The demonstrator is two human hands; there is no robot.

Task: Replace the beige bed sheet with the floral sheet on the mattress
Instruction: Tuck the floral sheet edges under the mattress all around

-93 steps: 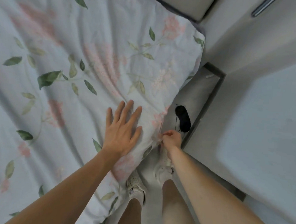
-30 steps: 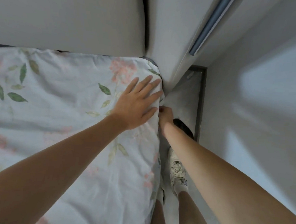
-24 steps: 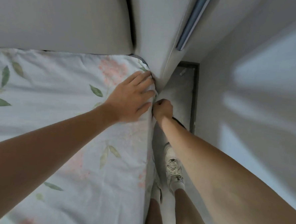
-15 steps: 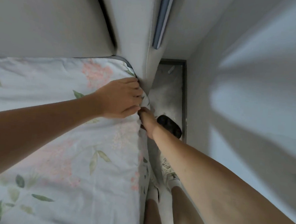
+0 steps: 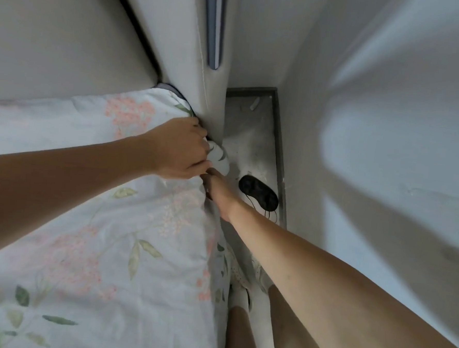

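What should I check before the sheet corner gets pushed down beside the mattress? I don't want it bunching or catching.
1. Floral sheet covers the mattress top: ok, no beige sheet shows.
2. Left hand grips the sheet corner at the headboard: ok, fingers curled over the fabric.
3. Right hand has the side edge: cannot tell, its fingers are hidden behind the sheet.
4. Corner fabric smooth: not ok, a wad of sheet sticks out past the left hand.
5. Floor gap free: not ok, a black eye mask lies beside the right hand.
6. Corner pulled fully under the mattress: cannot tell, hidden.
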